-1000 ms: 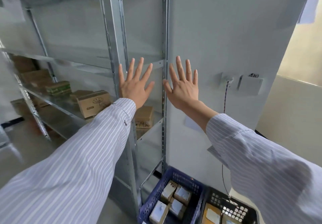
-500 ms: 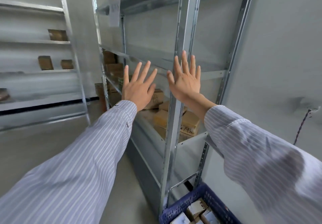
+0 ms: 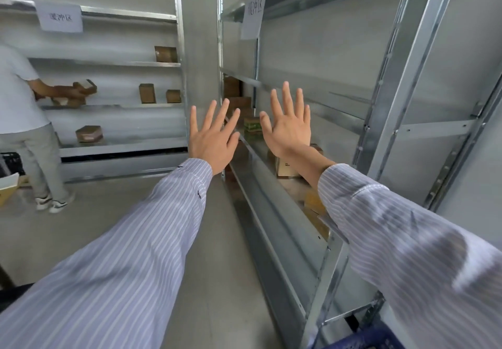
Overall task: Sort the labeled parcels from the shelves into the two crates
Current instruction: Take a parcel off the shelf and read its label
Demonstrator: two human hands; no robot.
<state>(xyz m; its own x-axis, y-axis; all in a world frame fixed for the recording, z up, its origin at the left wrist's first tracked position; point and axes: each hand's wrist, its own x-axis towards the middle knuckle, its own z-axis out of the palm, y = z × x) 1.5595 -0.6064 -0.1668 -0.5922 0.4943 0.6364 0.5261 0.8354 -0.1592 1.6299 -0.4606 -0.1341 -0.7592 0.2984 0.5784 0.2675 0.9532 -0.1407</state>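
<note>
- Swinging left within the last second, the view is now turned from the crates toward another person (image 3: pixel 19 99).
- The left hand (image 3: pixel 213 138) is raised, fingers spread, empty.
- The right hand (image 3: pixel 289 128) is likewise spread, gripping nothing.
- Parcels (image 3: pixel 286 168) are left along the near shelf (image 3: pixel 258 153), unpicked.
- Only a corner of the blue crate (image 3: pixel 364 339) is seen.

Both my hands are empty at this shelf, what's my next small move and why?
Probably reach the right hand down to the brown parcel on the shelf, seen below its wrist. It and the left hand are spread, holding nothing.
</note>
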